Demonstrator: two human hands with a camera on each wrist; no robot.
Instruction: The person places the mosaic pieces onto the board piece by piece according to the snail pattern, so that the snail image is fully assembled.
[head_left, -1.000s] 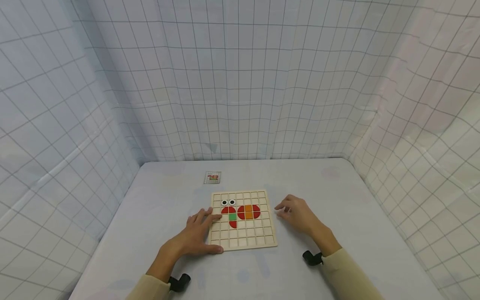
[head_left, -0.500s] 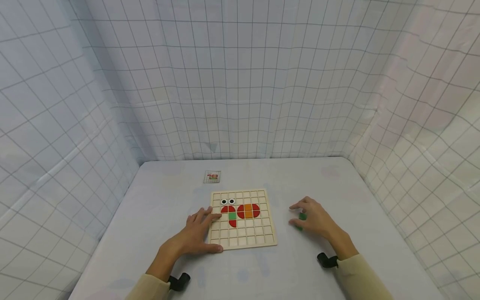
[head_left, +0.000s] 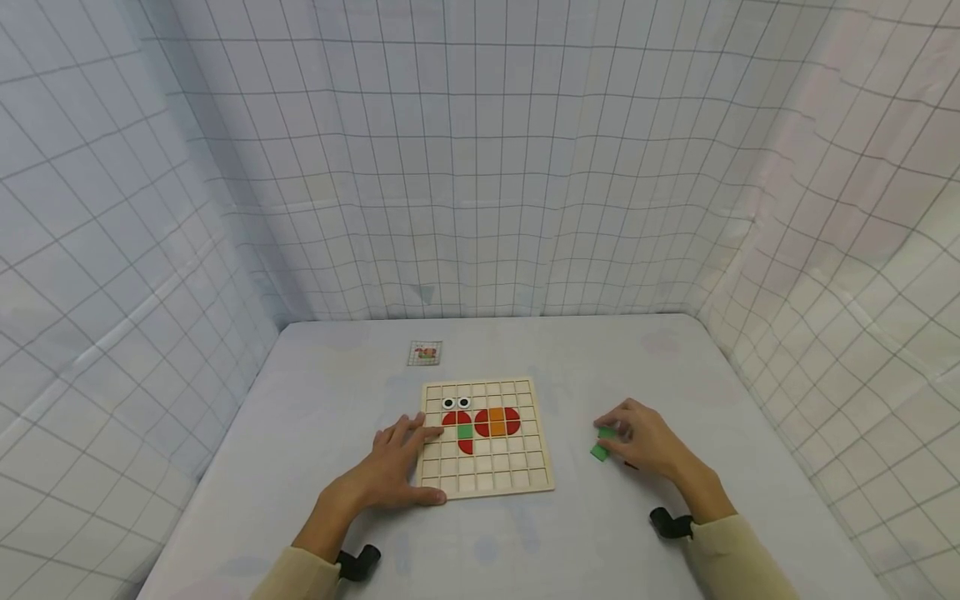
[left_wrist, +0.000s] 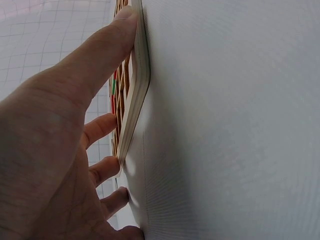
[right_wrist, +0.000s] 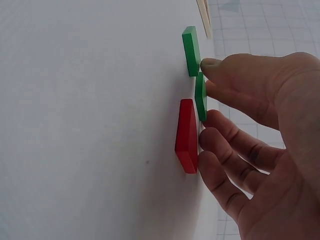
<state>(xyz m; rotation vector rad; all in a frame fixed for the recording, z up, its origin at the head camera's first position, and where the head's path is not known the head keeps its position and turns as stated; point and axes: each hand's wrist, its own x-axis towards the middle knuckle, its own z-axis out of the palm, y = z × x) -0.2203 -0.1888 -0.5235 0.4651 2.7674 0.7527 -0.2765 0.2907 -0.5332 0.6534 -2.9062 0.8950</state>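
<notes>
My left hand (head_left: 390,477) lies spread at the left side of a square wooden grid board (head_left: 513,481), thumb on its near edge and fingertips along its left edge. Red, orange and green pieces and two eye pieces sit in the board's cells. Right of the board, my right hand (head_left: 647,440) has thumb and index finger bent around a green square tile (right_wrist: 201,97) on the table. Another green tile (right_wrist: 191,51) lies just beside the thumb. Under the other fingers is a red piece (right_wrist: 187,135), mostly hidden by the hand in the head view.
A small picture card (head_left: 425,353) with a coloured figure on a grid lies beyond the board. White cloth covers the table (head_left: 487,550), and grid-patterned curtains (head_left: 480,208) stand at its back and sides.
My right hand has moved right, away from the board, to the loose pieces, and its fingers have closed in around a green tile. The left hand stays put.
</notes>
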